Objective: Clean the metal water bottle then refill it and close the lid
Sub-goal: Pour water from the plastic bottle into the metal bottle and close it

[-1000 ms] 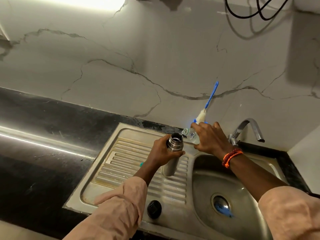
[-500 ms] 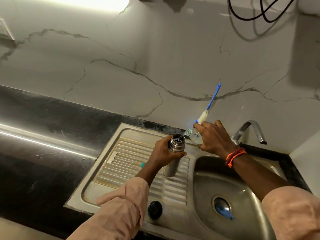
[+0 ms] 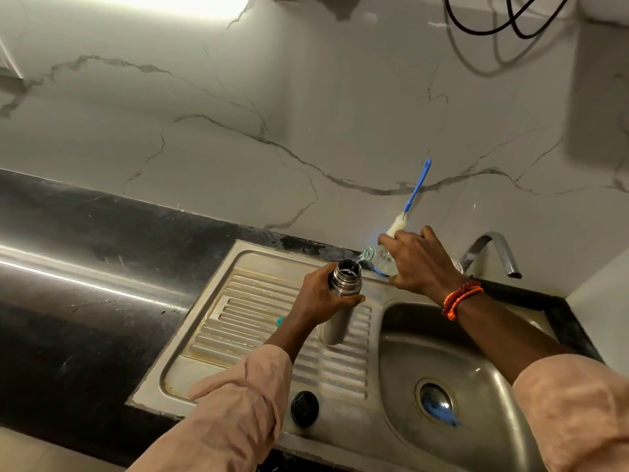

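Observation:
The metal water bottle stands lidless on the ribbed drainboard, and my left hand grips it just below the neck. My right hand holds a clear plastic bottle tipped towards it, its mouth over the metal bottle's opening. A thin stream of water runs from one into the other. The black lid lies on the sink's front rim.
A blue-handled bottle brush leans on the marble wall behind my right hand. The tap arches over the sink basin, whose drain holds something blue. A small teal cap lies on the drainboard. Black counter stretches left.
The plastic bottle has tipped a little further and water now streams into the metal bottle. Both hands stay in nearly the same place.

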